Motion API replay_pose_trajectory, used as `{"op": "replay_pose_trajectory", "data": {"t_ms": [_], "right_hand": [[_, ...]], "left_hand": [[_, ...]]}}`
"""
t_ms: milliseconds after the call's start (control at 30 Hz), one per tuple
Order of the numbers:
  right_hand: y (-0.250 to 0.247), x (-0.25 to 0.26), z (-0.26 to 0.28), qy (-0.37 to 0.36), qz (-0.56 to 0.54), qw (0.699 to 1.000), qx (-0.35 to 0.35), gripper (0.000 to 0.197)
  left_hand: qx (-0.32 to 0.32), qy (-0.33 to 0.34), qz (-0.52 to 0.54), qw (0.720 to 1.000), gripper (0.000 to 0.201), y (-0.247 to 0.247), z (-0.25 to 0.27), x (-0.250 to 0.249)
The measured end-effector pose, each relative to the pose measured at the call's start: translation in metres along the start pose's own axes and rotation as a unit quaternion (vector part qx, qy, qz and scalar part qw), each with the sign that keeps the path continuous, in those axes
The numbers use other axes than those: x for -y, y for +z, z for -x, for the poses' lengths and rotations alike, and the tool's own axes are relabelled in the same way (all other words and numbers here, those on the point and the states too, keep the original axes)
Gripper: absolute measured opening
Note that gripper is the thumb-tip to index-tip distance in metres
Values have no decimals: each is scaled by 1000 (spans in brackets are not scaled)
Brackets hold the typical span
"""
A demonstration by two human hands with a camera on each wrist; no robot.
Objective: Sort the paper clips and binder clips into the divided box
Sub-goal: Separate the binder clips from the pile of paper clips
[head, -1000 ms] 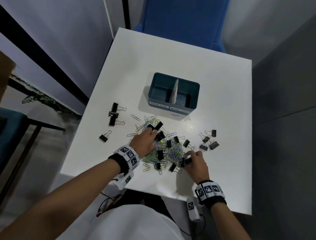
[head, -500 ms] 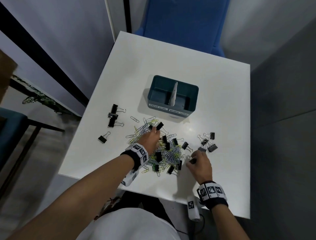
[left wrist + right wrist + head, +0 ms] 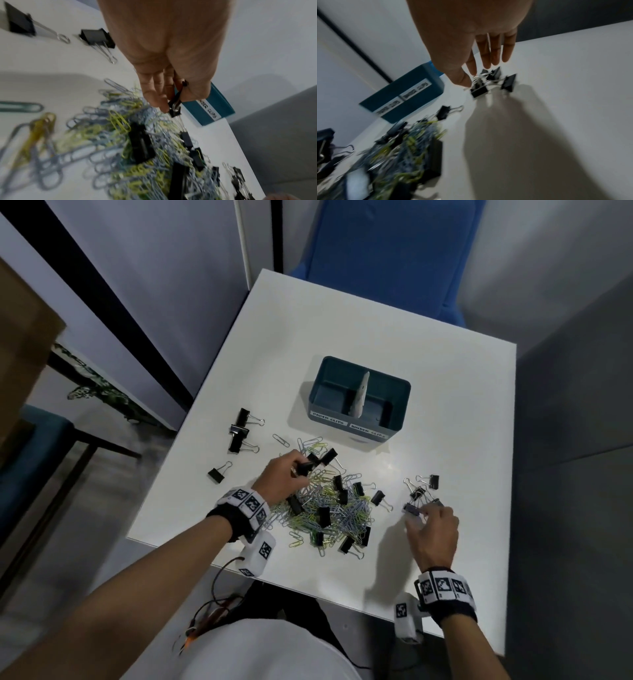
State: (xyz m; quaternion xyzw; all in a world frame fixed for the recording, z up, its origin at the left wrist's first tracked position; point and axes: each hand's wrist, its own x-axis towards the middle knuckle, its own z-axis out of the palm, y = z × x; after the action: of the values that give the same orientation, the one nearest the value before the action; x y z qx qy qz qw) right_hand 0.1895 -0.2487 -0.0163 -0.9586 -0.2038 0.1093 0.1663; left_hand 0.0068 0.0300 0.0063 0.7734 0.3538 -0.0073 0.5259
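A mixed pile (image 3: 335, 508) of coloured paper clips and black binder clips lies mid-table. Behind it stands the teal divided box (image 3: 397, 405), labelled for paper clips on the left and binder clips on the right. My left hand (image 3: 301, 469) is at the pile's far left edge. There its thumb and fingers (image 3: 154, 100) pinch a small black binder clip (image 3: 175, 108) just above the heap. My right hand (image 3: 416, 513) reaches over a small cluster of binder clips (image 3: 424, 487) right of the pile. Thumb and forefinger pinch the wire handle of one binder clip (image 3: 478, 90); the other fingers are straight.
More binder clips (image 3: 239, 433) lie left of the pile, and a single one (image 3: 215, 474) sits nearer the table's left edge (image 3: 178, 460). A blue chair (image 3: 387, 251) stands behind the table. Bare tabletop surrounds the box.
My left hand moved from the pile's left side to its far edge and picked up a binder clip. My right hand carried a binder clip from the pile rightward to the small cluster.
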Motion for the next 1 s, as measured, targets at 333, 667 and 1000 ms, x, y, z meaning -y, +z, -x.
{"op": "replay_pose_trajectory", "data": {"t_ms": [333,667,1000], "right_hand": [[24,58,-27,-169,66,967,177,42],[19,57,-34,-137,43,980,140,32],[-11,13,-59,-31,48,993,103,22]], "left_hand": [[-61,-72,-304,948,25,-88,0,56],[-68,-63,-377,921,31,-69,6,59],[6,61,-380,923,43,18,-36,-3]]}}
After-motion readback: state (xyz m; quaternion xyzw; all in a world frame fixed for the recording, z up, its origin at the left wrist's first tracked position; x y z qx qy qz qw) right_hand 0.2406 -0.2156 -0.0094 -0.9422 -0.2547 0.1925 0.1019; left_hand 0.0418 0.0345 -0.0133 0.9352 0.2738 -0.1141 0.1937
